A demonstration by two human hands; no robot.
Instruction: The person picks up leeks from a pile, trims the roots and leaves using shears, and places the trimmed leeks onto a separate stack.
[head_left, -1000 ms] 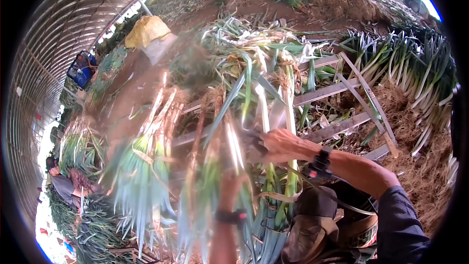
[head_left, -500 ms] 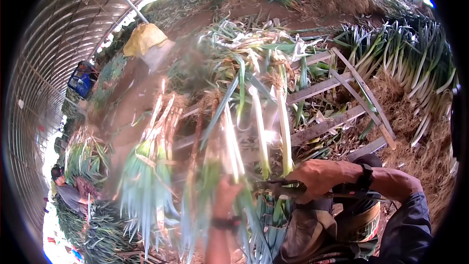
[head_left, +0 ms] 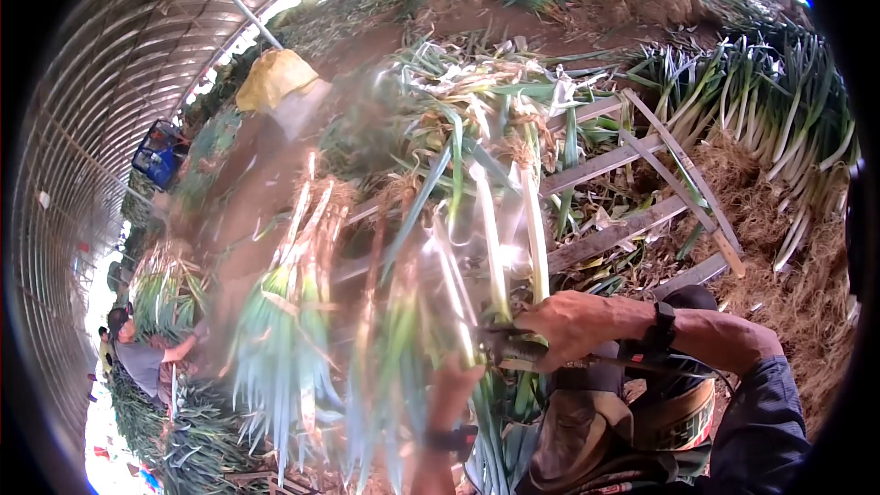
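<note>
My left hand (head_left: pixel 451 385), smeared by motion, closes around long green onions (head_left: pixel 456 289) at the lower middle; their pale stalks slant up from it. My right hand (head_left: pixel 573 325) is wrapped round a dark hand tool (head_left: pixel 507 346) whose front end reaches close to those stalks; its exact kind is not clear. Two more white-stalked green onions (head_left: pixel 535 238) lie just above the tool, roots upward. Left of my left hand, other green onions (head_left: pixel 289 312) rest roots up across the slatted rack, leaves hanging toward me.
A wooden rack (head_left: pixel 623 229) with slanted slats spans the middle, trimmings heaped at its far side. Rooted green onions (head_left: pixel 752 119) are piled at the right. A yellow cover (head_left: pixel 275 78) sits by a pole. Another person (head_left: pixel 142 353) works among bundles at the far left.
My left hand has shifted right and slightly down, drawing its stalks closer to the tool. My right hand has moved a little left and up. The other person has an arm stretched out.
</note>
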